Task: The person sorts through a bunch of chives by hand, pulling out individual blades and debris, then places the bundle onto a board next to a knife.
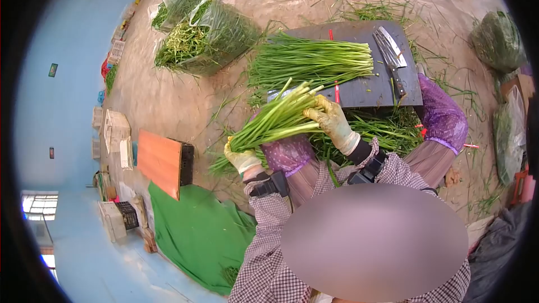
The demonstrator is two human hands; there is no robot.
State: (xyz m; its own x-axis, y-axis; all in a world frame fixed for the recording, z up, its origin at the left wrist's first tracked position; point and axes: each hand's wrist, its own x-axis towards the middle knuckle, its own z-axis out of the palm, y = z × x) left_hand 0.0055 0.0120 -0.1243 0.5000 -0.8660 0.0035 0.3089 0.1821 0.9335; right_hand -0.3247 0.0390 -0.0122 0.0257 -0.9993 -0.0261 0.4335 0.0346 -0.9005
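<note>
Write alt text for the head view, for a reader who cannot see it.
A gloved left hand and right hand hold a bunch of green stalks, the right near its pale end. Beyond lies a dark board with more stalks and knives.

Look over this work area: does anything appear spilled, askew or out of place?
Loose green stalks lie strewn over the floor around the dark board, unlike the neat stack on it. Nothing else stands out.

Daylight is bright and even, with soft shadows; a window (39, 205) glares at the lower left. The fisheye lens bends the edges into a black rim. The greens (275, 120) at centre are sharp; an oval blur covers the lower middle.
</note>
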